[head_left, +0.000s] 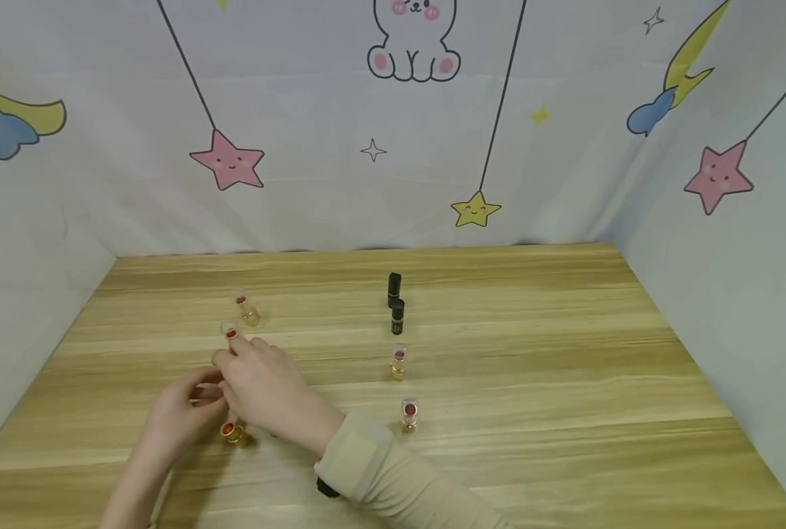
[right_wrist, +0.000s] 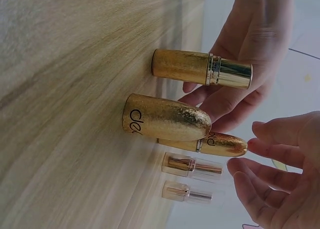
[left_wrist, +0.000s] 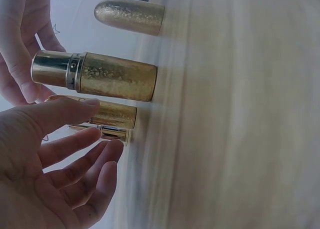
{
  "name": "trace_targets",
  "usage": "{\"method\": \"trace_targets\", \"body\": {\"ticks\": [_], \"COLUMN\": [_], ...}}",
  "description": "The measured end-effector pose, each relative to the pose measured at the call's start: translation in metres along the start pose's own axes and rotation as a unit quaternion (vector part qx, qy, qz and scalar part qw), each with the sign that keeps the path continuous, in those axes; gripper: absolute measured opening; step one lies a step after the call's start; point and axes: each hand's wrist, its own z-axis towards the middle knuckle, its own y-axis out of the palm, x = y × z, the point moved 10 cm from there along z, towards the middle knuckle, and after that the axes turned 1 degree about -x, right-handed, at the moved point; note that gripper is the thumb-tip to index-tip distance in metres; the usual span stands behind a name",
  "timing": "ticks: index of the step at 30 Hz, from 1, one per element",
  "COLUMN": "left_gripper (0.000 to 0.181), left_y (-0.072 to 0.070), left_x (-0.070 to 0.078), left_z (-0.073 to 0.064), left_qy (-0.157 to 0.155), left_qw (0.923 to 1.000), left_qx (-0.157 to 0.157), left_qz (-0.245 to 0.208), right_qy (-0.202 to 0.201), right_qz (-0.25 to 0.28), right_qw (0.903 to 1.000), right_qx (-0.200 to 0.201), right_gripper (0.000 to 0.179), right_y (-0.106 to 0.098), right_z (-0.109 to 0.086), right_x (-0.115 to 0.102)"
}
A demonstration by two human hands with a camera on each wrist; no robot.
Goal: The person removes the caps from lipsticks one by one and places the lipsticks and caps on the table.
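My left hand [head_left: 184,408] and right hand [head_left: 267,386] come together at the left of the table, fingers loosely bent. Between them, in the right wrist view, a capped gold lipstick [right_wrist: 227,144] stands upright, with the right fingertips near its rounded top. The left thumb overlaps this tube in the left wrist view; whether it touches cannot be told. An uncapped gold lipstick [head_left: 234,432] stands nearer the front edge, red inside its collar. Beside it is a loose gold cap [right_wrist: 165,118], standing on its wide end and hidden by the hands in the head view.
Two clear-capped lipsticks, one farther back [head_left: 247,312] and one nearer [head_left: 230,332], stand beyond the hands. Right of them, a row holds two black lipsticks [head_left: 397,317] and two clear-capped ones [head_left: 398,364]. Printed cloth walls [head_left: 314,198] border the wooden table [head_left: 532,382].
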Motion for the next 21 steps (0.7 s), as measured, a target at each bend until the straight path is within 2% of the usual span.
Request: {"method": "trace_targets", "body": {"ticks": [8,15,21], "left_gripper": [0.041,0.044,0.037], "left_y": [0.001,0.004,0.004], "left_x": [0.001,-0.001,-0.001], "left_z": [0.004,0.008,0.010], "left_qy": [0.002,-0.005,-0.003], "left_qw": [1.0000,0.9998,0.9995], "left_qx": [0.002,-0.003,0.001], "left_qz": [0.003,0.018,0.033], "right_qy": [-0.001,0.003,0.000], "right_qz": [0.009,0.014,0.020], "right_qw": [0.9999,0.9998,0.9997], "right_qx": [-0.008,-0.016,-0.012], "right_gripper": [0.008,0.008,0.007], "right_y": [0.005,0.010,0.012], "right_z": [0.002,0.004,0.005], "right_x": [-0.001,-0.001,-0.001]}}
